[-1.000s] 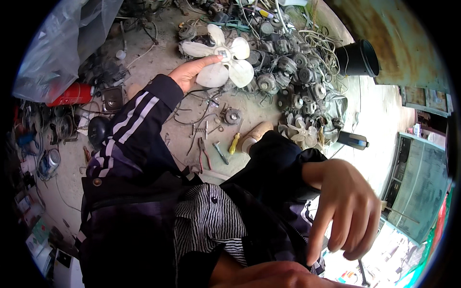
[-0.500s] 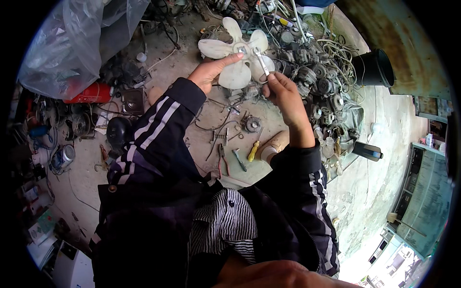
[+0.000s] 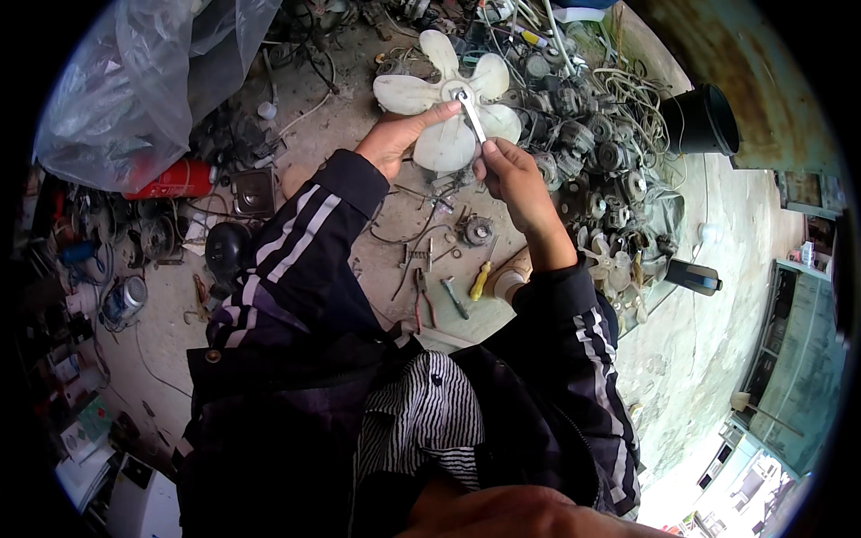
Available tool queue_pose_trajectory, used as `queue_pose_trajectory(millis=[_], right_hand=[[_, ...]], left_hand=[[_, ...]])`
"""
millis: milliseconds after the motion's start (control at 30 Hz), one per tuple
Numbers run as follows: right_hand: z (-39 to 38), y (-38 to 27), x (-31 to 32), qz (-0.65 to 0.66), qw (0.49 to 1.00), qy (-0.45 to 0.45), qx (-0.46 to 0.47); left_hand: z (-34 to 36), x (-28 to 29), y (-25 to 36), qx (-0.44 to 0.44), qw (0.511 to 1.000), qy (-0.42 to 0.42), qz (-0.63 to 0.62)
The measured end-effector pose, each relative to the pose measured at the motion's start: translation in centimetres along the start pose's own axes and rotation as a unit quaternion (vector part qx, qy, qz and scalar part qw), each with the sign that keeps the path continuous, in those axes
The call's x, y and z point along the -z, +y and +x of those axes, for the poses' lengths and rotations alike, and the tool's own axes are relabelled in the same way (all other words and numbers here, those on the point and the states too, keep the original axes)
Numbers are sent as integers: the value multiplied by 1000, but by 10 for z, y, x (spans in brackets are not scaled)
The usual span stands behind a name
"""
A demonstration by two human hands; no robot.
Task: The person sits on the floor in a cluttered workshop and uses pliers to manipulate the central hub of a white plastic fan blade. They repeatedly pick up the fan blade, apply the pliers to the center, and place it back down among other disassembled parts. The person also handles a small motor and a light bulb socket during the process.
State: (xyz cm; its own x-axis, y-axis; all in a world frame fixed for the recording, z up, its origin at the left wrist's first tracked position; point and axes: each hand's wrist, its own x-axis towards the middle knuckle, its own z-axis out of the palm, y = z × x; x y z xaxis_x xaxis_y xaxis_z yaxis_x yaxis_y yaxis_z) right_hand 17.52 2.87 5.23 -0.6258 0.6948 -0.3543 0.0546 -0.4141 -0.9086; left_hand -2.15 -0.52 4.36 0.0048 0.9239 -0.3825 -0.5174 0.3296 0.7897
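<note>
A white five-bladed fan blade [image 3: 446, 148] is held up in front of me. My left hand [image 3: 401, 136] grips it from the left, thumb laid over the front near the hub and fingers behind a blade. In my right hand [image 3: 514, 177] is a silver wrench [image 3: 474, 121], pinched near its lower end. The wrench's upper end lies at the nut in the middle of the fan blade, close to my left thumb tip. My left fingers are mostly hidden behind the fan blade.
Below lie pliers [image 3: 423, 300], a screwdriver with a yellow handle [image 3: 481, 280], a teal-handled tool [image 3: 455, 298] and a round motor part [image 3: 477, 231]. Piled motors [image 3: 599, 143] fill the right, beside a black bucket [image 3: 700, 123]. At left are a plastic bag [image 3: 152, 90] and red cylinder [image 3: 175, 178].
My right hand has moved the wrench left, from over a right-hand blade onto the hub's centre. The left hand keeps its grip on the fan blade, which has barely shifted.
</note>
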Motion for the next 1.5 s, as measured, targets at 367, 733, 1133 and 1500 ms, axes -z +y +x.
queue_pose_trajectory(millis=[367, 733, 1133, 1500], right_hand=[[1, -7, 28, -49, 998, -10, -37], [-5, -29, 62, -319, 940, 45, 115], [-5, -22, 31, -48, 998, -22, -17], [-2, -12, 23, -44, 998, -48, -16]], left_hand=[[-3, -2, 2, -34, 996, 20, 84], [-11, -8, 11, -84, 969, -36, 231], [-1, 5, 5, 8, 999, -21, 32], [2, 7, 5, -11, 999, -13, 46]])
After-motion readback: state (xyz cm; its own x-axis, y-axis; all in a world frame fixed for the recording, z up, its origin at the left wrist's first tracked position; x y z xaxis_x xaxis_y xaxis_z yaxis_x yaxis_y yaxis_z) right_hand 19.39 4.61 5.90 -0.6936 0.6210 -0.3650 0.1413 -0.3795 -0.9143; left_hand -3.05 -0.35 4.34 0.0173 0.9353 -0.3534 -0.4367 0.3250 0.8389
